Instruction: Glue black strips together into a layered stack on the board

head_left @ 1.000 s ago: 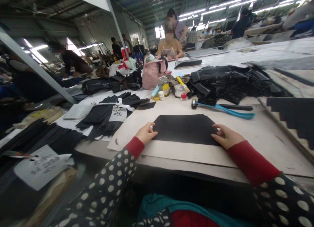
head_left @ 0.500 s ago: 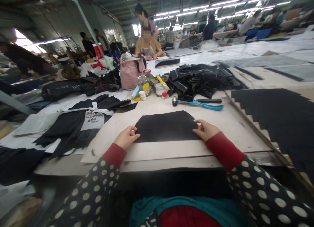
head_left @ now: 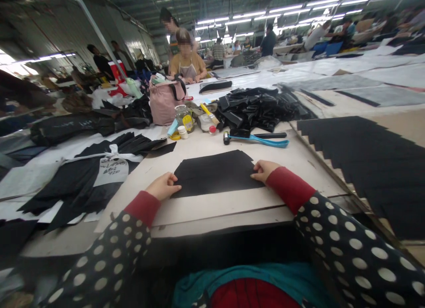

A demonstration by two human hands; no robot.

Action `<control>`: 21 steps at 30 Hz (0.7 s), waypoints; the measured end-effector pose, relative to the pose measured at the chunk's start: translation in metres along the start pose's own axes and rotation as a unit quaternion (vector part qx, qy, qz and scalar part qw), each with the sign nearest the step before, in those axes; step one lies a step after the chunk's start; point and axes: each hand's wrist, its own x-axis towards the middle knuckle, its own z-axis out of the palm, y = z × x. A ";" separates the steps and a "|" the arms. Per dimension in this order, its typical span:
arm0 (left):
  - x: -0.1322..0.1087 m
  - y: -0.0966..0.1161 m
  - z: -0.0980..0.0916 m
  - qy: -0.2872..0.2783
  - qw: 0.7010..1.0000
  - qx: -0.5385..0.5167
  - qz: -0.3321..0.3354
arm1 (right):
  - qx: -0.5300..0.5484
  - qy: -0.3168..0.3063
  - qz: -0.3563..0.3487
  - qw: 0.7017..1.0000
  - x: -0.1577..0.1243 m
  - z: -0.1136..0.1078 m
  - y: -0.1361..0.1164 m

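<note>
In front of me a flat black sheet of material (head_left: pixel 214 174) with cut-off far corners lies low over the pale work board (head_left: pixel 212 206). My left hand (head_left: pixel 164 186) pinches its left edge between thumb and fingers. At the opposite edge, my right hand (head_left: pixel 263 170) grips the sheet in the same way. Whether it is one piece or several stacked together, I cannot tell. Beyond it lies a hammer (head_left: pixel 255 138) with a blue handle and a black head, beside another dark handle.
Stepped rows of black pieces (head_left: pixel 365 153) cover a board at the right. A tied, tagged black bundle (head_left: pixel 76 175) lies left. Farther back are a glass jar (head_left: pixel 183 118), a yellow brush (head_left: pixel 209 114), a pink bag (head_left: pixel 165 102), glossy black strips (head_left: pixel 262 106) and a seated person (head_left: pixel 186 62).
The view has swung slightly to the right, so everything appears farther left. Both hands keep their hold on the black sheet, which looks slightly more tilted in view.
</note>
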 end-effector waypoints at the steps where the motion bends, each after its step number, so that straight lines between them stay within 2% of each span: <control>1: 0.001 0.002 0.000 -0.001 1.000 -0.001 -0.005 | -0.003 -0.002 0.001 1.000 0.003 0.000 0.000; 5: 0.001 0.000 0.001 0.009 1.000 0.003 0.007 | -0.003 -0.006 -0.013 1.000 0.008 -0.001 0.002; 11: 0.002 -0.010 0.007 0.037 0.997 0.002 0.067 | 0.014 0.010 -0.028 0.999 0.006 0.002 0.003; 15: -0.005 -0.004 0.004 0.060 0.996 0.035 0.057 | 0.021 0.024 -0.017 0.999 -0.003 0.003 -0.006; 17: -0.010 0.000 -0.004 0.048 0.997 0.041 0.043 | 0.022 0.026 -0.029 0.999 -0.012 -0.008 -0.011; 18: -0.011 0.002 -0.008 0.010 0.998 0.049 0.033 | 0.021 0.027 -0.040 0.999 -0.017 -0.019 -0.014; 19: -0.013 0.006 -0.012 0.010 0.998 0.059 0.024 | 0.020 0.033 -0.049 0.998 -0.024 -0.032 -0.015; 21: -0.017 0.021 -0.014 0.056 0.997 0.046 0.011 | 0.013 0.062 -0.061 0.996 -0.041 -0.066 -0.012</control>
